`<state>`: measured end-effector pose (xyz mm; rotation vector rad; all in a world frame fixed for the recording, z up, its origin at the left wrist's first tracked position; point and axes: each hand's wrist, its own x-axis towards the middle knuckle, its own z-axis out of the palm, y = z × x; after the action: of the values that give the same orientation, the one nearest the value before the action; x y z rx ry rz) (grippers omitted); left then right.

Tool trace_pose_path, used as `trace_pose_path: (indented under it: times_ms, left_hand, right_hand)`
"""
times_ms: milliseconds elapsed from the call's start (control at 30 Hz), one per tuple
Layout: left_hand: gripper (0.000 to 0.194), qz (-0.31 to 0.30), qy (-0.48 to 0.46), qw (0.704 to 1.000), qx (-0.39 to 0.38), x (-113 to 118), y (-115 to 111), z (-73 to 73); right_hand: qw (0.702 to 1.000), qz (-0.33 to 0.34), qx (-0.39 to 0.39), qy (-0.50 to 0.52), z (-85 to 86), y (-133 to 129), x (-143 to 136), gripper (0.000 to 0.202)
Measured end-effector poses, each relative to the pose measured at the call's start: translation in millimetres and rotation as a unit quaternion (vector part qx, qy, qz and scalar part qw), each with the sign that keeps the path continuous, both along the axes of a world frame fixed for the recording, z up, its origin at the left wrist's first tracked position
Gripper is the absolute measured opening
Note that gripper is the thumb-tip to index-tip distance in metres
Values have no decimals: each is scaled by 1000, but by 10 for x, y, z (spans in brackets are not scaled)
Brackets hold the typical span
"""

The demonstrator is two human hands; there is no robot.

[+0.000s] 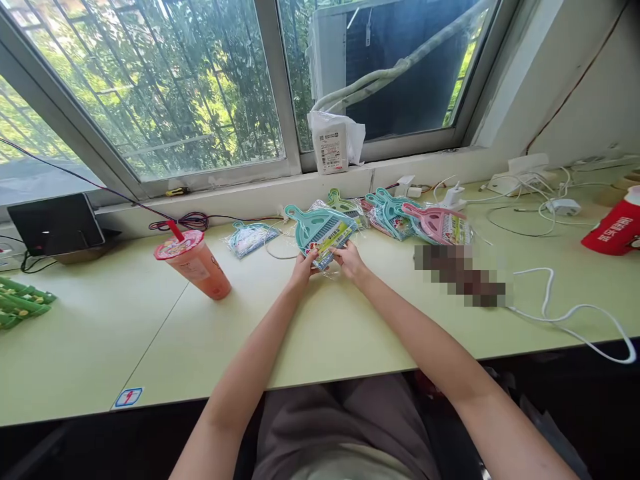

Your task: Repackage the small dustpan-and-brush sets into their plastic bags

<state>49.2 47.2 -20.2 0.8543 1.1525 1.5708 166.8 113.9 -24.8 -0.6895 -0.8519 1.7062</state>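
Left side, a clear plastic cup of pink-orange drink (200, 267) stands on the pale green counter (330, 333). Centre now: a teal plastic dustpan set (320, 230), clear wrapper apparently unopened, held above the counter! Left hand (303, 267), fingers closed on one lower edge; right hand (351, 260), fingers pinching the other. Rightward, a wrapped pink dustpan set (440, 223) lies among teal ones.
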Motion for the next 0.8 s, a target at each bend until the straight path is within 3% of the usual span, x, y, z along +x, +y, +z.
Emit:
trace_pose_path:
  times_ms: [600, 800]
  left_hand:
    - [37, -40, 52, 998, 13, -35, 13, -27]
    - [48, -1, 42, 999, -26, 131, -63, -18]
  right_hand:
    - [1000, 21, 0, -20, 1, 44, 52, 35]
    - [1000, -1, -4, -16, -3, 21, 16, 36]
